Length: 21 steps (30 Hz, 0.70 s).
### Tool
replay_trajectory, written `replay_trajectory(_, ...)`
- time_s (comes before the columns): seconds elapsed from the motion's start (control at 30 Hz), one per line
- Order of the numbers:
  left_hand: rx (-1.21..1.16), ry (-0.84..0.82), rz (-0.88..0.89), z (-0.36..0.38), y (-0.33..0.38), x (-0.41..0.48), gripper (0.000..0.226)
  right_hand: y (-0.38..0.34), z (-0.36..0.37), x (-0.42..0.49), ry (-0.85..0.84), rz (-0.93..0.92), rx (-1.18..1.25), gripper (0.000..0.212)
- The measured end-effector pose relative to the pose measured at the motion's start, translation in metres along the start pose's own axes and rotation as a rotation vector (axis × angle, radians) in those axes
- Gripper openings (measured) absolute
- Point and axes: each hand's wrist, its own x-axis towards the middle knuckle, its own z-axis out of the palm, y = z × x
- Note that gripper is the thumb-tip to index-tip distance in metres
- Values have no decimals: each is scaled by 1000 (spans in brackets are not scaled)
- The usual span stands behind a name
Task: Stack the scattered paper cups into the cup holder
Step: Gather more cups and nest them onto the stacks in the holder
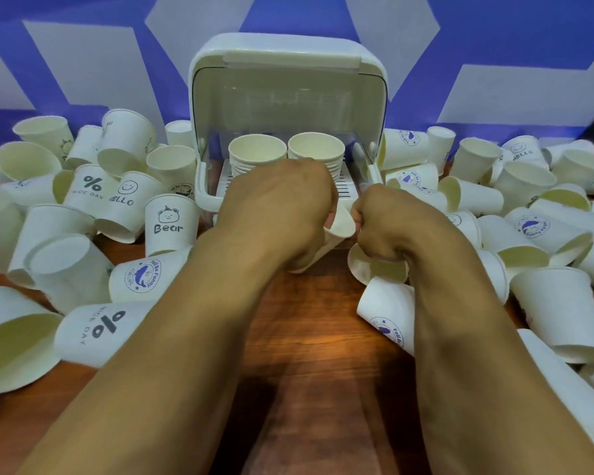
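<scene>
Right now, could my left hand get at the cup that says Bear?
Probably, once it is free. The Bear cup stands just left of that wrist with nothing between, but the left hand grips a paper cup that the right hand also seems to pinch.

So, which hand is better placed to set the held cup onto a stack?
Probably left: the left hand wraps the cup just before the right stack; the right hand only pinches its rim.

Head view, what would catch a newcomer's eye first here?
Two hands meet at centre, the left hand and right hand gripping one cup between them. Just behind stands the open white holder with two stacks inside. Around them, loose cups lie heaped on the table at both sides.
</scene>
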Motion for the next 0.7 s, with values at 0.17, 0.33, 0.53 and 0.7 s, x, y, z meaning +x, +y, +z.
replay_trajectory(0.17,-32,48,-44,-14,-6,-7,23,-2,-11,-1,182,63,93,29)
replay_trajectory(0.33,-111,166,-99,-30,-8,-12,16,-8,-29,-12,344,32,181,31)
replay_trajectory(0.53,-280,447,-217,-45,-23,-12,11,-10,-39,-20,584,3,328,25)
replay_trajectory(0.7,-375,650,-316,-39,-34,-3,7,-10,-39,-11,776,65,368,18)
